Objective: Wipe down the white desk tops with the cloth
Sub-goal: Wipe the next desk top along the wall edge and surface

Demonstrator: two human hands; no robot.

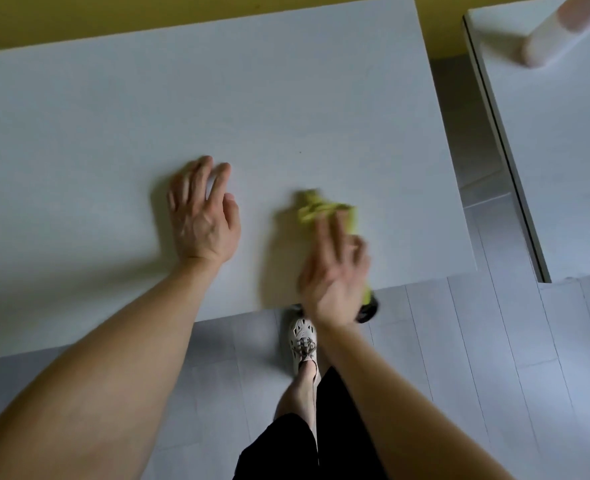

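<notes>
right hand (331,271): blurry, fingers stretched out flat on the yellow-green cloth (321,207), pressing it | cloth: lies on the white desk (217,98) near its front edge | left hand (203,216): flat on the desk, fingers straight, holds nothing | second white desk (563,133): to the right, apart

The left forearm (113,341) and the right forearm (390,393) are bare along their whole visible length, as are the left hand (203,220) and the right hand (335,282), the latter smeared by motion blur. Lower down the legs wear a black garment (283,448), shorts or cropped trousers, that ends above a bare shin (300,386). That foot wears an off-white moulded shoe (302,336) with dark cut-out holes and grey-brown laces.
</notes>
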